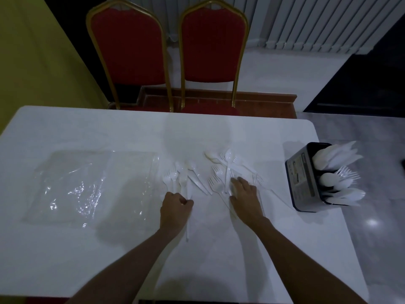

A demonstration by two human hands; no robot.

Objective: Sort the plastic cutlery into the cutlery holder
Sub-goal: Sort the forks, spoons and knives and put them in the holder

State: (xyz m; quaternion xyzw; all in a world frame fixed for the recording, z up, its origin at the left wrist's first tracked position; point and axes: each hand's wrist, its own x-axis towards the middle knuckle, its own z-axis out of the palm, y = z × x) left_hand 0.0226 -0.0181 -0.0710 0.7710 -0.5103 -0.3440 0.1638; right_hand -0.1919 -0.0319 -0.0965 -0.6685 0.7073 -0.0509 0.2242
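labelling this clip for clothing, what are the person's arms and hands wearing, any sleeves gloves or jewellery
Nothing visible: the left hand and right hand are bare, with no gloves, rings, watch or bracelet. Both forearms are uncovered right down to the frame's bottom edge, so no sleeve shows in the head view.

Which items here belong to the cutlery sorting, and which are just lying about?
Job:
- loose white plastic forks and spoons on the white table
- dark box-shaped cutlery holder
- left hand, closed on cutlery
- right hand, flat on forks

Lying about:
- clear plastic bag
- two red chairs
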